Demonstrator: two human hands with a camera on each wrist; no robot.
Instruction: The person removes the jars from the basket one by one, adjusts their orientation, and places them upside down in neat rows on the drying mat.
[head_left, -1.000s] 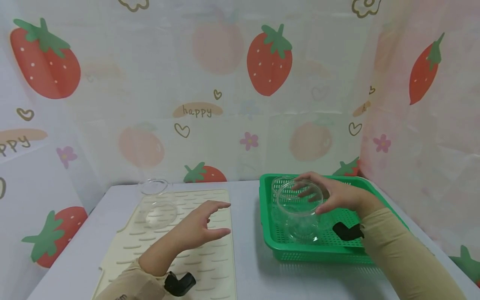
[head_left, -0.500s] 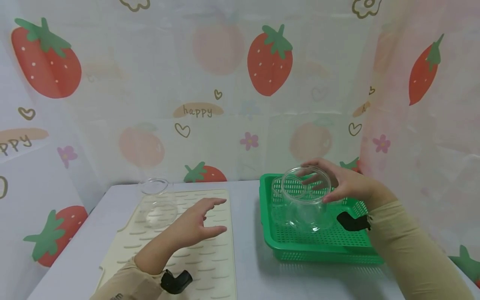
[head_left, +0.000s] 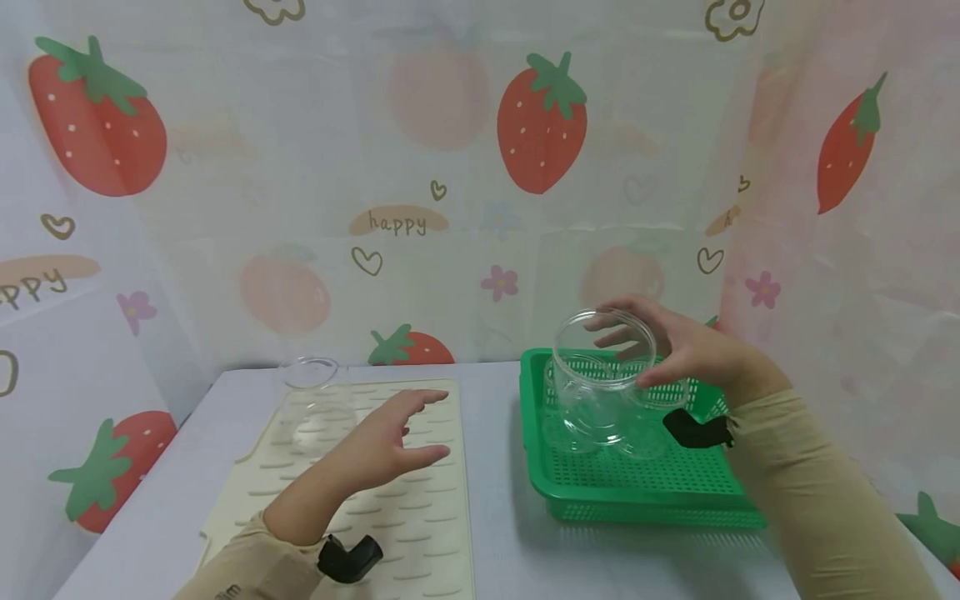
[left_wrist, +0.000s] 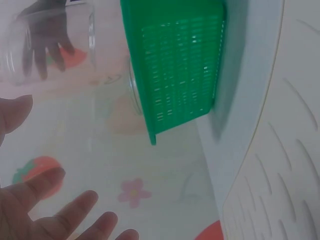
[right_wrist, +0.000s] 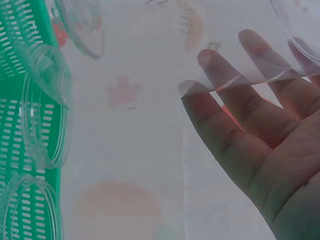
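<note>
Since the earlier frames the clear round plastic jar (head_left: 603,379) has risen from the floor of the green perforated plastic basket (head_left: 645,492) and now hangs above it, while the left hand has stayed over the mat. Left to right: a clear glass cup (head_left: 313,404) stands at the far-left end of the cream ribbed drying mat (head_left: 420,517), at about 10 o'clock from the left hand (head_left: 382,437). That hand hovers just above the mat, fingers straight and slightly spread, thumb apart, grasping nothing; a black wrist mount (head_left: 348,557) sits on its beige sleeve. The grey table top (head_left: 495,542) shows between mat and basket. The basket lies at about 3 o'clock from the left hand, with further clear containers (head_left: 570,417) standing inside it. The right hand (head_left: 686,350) grasps the raised jar from its far and right side near the open rim, fingers curved round the wall and thumb on the near side; the jar is upright, clear of the basket floor. In the right wrist view the fingers (right_wrist: 235,125) show through the jar's transparent wall.
</note>
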